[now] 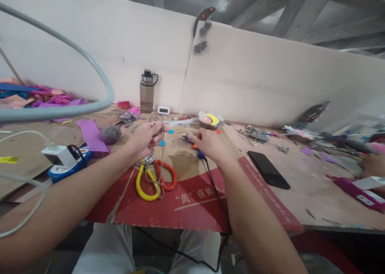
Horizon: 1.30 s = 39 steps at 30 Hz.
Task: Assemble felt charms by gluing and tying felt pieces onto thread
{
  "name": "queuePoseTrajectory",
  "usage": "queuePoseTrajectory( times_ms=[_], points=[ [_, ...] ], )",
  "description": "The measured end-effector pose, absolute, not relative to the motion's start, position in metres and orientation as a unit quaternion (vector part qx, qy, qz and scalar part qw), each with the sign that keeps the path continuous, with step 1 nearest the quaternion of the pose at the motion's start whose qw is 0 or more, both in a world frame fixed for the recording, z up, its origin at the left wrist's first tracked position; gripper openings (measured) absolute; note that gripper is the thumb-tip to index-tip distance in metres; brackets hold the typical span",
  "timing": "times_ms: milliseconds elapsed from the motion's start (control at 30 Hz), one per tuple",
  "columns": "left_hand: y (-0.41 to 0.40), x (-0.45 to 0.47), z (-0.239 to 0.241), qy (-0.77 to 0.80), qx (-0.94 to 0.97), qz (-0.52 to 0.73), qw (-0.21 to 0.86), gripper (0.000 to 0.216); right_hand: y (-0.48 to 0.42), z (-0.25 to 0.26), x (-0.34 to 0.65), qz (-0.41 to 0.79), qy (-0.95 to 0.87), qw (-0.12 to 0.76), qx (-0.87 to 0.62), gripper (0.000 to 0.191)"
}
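My left hand (148, 137) is closed in a pinch on a thin grey strand of yarn (162, 145) that hangs down toward the scissors. My right hand (209, 142) is wrapped around a tool with a blue handle (201, 155); its black cord (215, 189) runs back off the table edge. Two pairs of scissors, one yellow-handled (143, 183) and one orange-handled (167, 177), lie on the cardboard sheet (192, 201) just below my left hand. A small blue piece (162, 143) lies between my hands.
A grey yarn ball (110, 134) and purple felt (92, 134) lie at left, beside a power strip with a charger (64, 158). A water bottle (146, 91), small clock (163, 110) and bowl (209, 120) stand at the back wall. A black phone (268, 169) lies at right among scraps.
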<state>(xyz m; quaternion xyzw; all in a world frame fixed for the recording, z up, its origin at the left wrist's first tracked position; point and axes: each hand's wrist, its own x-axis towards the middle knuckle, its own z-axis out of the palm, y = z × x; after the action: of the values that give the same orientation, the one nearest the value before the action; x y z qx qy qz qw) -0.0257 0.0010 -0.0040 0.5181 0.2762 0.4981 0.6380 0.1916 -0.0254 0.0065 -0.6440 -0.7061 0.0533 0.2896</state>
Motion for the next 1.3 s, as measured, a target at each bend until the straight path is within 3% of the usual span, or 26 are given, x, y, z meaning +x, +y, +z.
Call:
queuePoseTrajectory(
  times_ms=[100, 200, 333, 467, 633, 800, 933, 1100, 1300],
  points=[
    [0.005, -0.025, -0.006, 0.282, 0.477, 0.522, 0.649, 0.016, -0.019, -0.002, 0.203, -0.036, -0.713, 0.172, -0.678, 0.035],
    [0.008, -0.024, -0.007, 0.293, 0.453, 0.522, 0.660, 0.015, -0.011, -0.018, 0.201, -0.049, -0.703, 0.156, -0.692, 0.023],
    [0.008, -0.024, -0.001, 0.312, 0.419, 0.511, 0.682, 0.014, 0.001, -0.037, 0.199, 0.022, -0.649, 0.208, -0.731, 0.006],
    [0.007, -0.025, 0.003, 0.330, 0.398, 0.518, 0.681, 0.015, 0.006, -0.042, 0.205, 0.074, -0.630, 0.253, -0.731, 0.013],
    [0.006, -0.026, 0.004, 0.313, 0.414, 0.530, 0.670, 0.013, 0.005, -0.037, 0.210, 0.310, -0.470, 0.436, -0.702, 0.019],
    [0.009, -0.028, -0.001, 0.319, 0.414, 0.552, 0.650, 0.019, 0.009, -0.027, 0.205, 0.377, -0.416, 0.518, -0.645, 0.012],
    [0.017, -0.029, -0.008, 0.330, 0.401, 0.579, 0.628, 0.019, -0.002, -0.012, 0.189, 0.424, -0.428, 0.561, -0.567, 0.011],
    [0.029, -0.034, -0.017, 0.325, 0.389, 0.603, 0.616, 0.016, -0.027, 0.002, 0.168, 0.464, -0.481, 0.607, -0.430, 0.034],
    [0.031, -0.035, -0.015, 0.331, 0.377, 0.618, 0.606, 0.016, -0.031, -0.001, 0.161, 0.453, -0.561, 0.575, -0.388, 0.026]
  ],
)
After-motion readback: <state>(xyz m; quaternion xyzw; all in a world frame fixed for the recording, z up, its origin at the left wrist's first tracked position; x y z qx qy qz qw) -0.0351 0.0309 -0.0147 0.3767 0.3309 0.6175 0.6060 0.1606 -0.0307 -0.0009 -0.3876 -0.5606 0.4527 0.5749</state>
